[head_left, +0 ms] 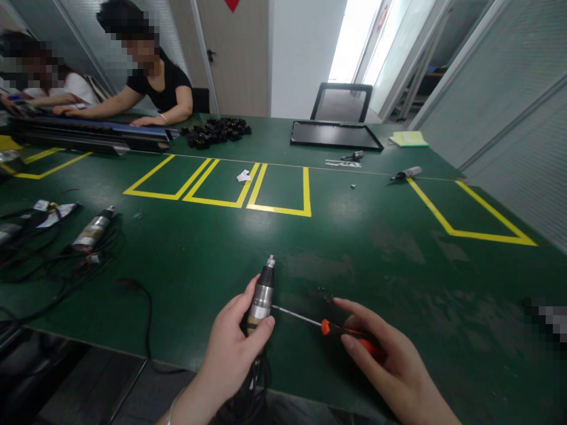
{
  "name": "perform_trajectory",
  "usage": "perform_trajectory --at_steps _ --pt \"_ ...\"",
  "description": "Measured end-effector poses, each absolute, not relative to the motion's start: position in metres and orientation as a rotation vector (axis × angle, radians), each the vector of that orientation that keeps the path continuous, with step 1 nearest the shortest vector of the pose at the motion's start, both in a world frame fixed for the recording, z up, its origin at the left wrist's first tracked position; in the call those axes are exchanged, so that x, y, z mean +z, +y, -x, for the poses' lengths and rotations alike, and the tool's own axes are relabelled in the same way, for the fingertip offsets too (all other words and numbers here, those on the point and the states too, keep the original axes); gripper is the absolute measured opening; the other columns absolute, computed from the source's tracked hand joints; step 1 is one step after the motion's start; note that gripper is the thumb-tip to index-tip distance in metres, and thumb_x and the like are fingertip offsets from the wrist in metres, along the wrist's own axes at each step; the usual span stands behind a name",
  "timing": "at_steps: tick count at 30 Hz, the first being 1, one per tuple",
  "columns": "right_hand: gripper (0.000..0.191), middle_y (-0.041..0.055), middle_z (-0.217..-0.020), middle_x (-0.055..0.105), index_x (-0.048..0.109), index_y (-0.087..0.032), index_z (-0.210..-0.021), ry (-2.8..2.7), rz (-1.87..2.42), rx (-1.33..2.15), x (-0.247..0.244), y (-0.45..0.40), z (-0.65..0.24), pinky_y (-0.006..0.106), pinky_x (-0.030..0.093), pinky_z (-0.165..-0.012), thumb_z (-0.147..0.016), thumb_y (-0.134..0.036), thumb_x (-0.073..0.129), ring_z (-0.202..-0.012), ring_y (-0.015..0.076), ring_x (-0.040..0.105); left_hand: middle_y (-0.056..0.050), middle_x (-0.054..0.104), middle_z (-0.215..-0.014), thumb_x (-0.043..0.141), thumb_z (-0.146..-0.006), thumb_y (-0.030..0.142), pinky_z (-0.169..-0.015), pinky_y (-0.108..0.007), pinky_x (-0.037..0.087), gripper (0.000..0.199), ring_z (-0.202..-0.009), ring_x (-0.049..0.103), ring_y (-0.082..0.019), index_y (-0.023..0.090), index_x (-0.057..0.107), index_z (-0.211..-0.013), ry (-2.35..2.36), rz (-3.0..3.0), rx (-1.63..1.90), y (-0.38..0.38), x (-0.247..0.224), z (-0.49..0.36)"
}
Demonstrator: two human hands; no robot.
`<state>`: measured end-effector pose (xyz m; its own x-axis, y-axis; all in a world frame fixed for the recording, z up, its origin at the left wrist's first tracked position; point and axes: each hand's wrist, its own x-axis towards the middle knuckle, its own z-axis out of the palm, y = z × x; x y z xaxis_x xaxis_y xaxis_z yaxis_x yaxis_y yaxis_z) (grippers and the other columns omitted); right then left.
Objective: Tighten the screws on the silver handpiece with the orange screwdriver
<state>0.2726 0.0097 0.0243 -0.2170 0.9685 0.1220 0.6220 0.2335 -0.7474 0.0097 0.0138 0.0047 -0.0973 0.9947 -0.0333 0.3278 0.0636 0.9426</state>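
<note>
My left hand (234, 345) is wrapped around an electric screwdriver (261, 301), a silver and black cylinder. Its black nose and metal chuck point away from me, and a dark cable hangs below it. A hand screwdriver (325, 327) with a red and black handle lies to the right, its thin shaft reaching toward the electric one. Over that handle is my right hand (385, 354), thumb and index finger apart. The palm side is hidden, so contact with the handle is unclear. Several small screws (328, 298) rest just beyond the index fingertip.
Left on the green table (212, 248) are tangled cables and another electric screwdriver (92, 230). Yellow tape outlines (279, 210) mark the surface. Farther back lie black parts (217, 131), a black frame (336, 136) and more tools (406, 173). Two people (155, 88) sit at the far left.
</note>
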Motion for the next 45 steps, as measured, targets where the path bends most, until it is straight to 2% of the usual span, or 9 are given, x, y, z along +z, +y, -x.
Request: perform_trajectory --at_steps 3,7,11,17,23,35,39,42,45 --pt "0.044 0.0025 -0.097 0.074 0.065 -0.029 -0.132 -1.905 1.421 0.681 0.0229 0.0106 -0.2722 0.025 0.060 -0.070 -0.088 -0.026 0.066 -0.081 0.0173 0.074 -0.008 0.073 -0.107 0.067 -0.085 0.036 -0.085 -0.036 0.049 0.061 -0.103 0.066 -0.029 0.018 0.060 -0.143 1.541 -1.365 1.046 0.0138 0.0043 -0.0097" --pt "0.045 0.0019 -0.095 0.073 0.066 -0.030 -0.130 -1.955 1.388 0.655 0.0225 0.0113 -0.2716 0.026 0.061 -0.071 -0.086 -0.021 0.066 -0.079 0.0169 0.072 -0.007 0.073 -0.105 0.067 -0.085 0.037 -0.085 -0.035 0.049 0.062 -0.096 0.066 -0.027 0.018 0.060 -0.144 1.553 -1.377 1.031 0.0128 0.0054 -0.0091" --pt "0.043 0.0050 -0.104 0.077 0.068 -0.027 -0.131 -1.958 1.441 0.744 0.0231 0.0115 -0.2722 0.029 0.062 -0.077 -0.088 -0.031 0.067 -0.088 0.0201 0.075 -0.007 0.072 -0.104 0.066 -0.086 0.036 -0.083 -0.034 0.048 0.062 -0.094 0.065 -0.026 0.018 0.059 -0.144 1.556 -1.391 1.023 0.0125 0.0054 -0.0086" --pt "0.039 0.0009 -0.069 0.073 0.070 -0.023 -0.130 -1.920 1.477 0.940 0.0238 0.0110 -0.2726 0.026 0.058 -0.060 -0.102 -0.039 0.046 -0.062 0.0165 0.071 -0.006 0.073 -0.099 0.067 -0.085 0.037 -0.082 -0.034 0.049 0.061 -0.092 0.066 -0.025 0.019 0.061 -0.142 1.552 -1.390 1.048 0.0125 0.0059 -0.0094" --pt "0.037 0.0026 -0.087 0.079 0.072 -0.027 -0.125 -1.865 1.425 0.762 0.0233 0.0111 -0.2729 0.022 0.061 -0.065 -0.089 -0.031 0.068 -0.073 0.0165 0.076 -0.006 0.073 -0.101 0.067 -0.085 0.035 -0.083 -0.034 0.049 0.060 -0.091 0.066 -0.024 0.019 0.061 -0.143 1.553 -1.389 1.056 0.0119 0.0051 -0.0087" --pt "0.052 -0.0018 -0.087 0.079 0.073 -0.030 -0.124 -1.804 1.496 0.831 0.0186 0.0116 -0.2723 0.023 0.063 -0.071 -0.073 -0.021 0.080 -0.075 0.0160 0.077 -0.008 0.073 -0.109 0.066 -0.085 0.037 -0.088 -0.035 0.049 0.062 -0.105 0.066 -0.028 0.017 0.059 -0.143 1.542 -1.360 1.054 0.0121 0.0035 -0.0088" --pt "0.054 -0.0014 -0.085 0.078 0.074 -0.028 -0.125 -1.839 1.493 0.809 0.0204 0.0127 -0.2716 0.023 0.062 -0.067 -0.072 -0.026 0.082 -0.072 0.0163 0.076 -0.008 0.074 -0.108 0.066 -0.085 0.036 -0.086 -0.035 0.049 0.061 -0.105 0.066 -0.028 0.018 0.060 -0.143 1.544 -1.376 1.044 0.0123 0.0020 -0.0077" --pt "0.049 0.0023 -0.088 0.080 0.072 -0.026 -0.129 -1.874 1.478 0.815 0.0214 0.0132 -0.2720 0.025 0.062 -0.067 -0.082 -0.038 0.074 -0.074 0.0189 0.077 -0.008 0.073 -0.109 0.066 -0.086 0.035 -0.086 -0.035 0.049 0.061 -0.104 0.066 -0.028 0.019 0.059 -0.144 1.543 -1.393 1.033 0.0131 0.0018 -0.0077" --pt "0.038 0.0061 -0.100 0.083 0.077 -0.027 -0.122 -1.844 1.508 0.844 0.0214 0.0132 -0.2719 0.028 0.063 -0.072 -0.098 -0.044 0.052 -0.084 0.0212 0.079 -0.008 0.073 -0.108 0.067 -0.085 0.035 -0.085 -0.035 0.049 0.061 -0.100 0.066 -0.028 0.018 0.060 -0.143 1.551 -1.393 1.028 0.0136 0.0026 -0.0082"
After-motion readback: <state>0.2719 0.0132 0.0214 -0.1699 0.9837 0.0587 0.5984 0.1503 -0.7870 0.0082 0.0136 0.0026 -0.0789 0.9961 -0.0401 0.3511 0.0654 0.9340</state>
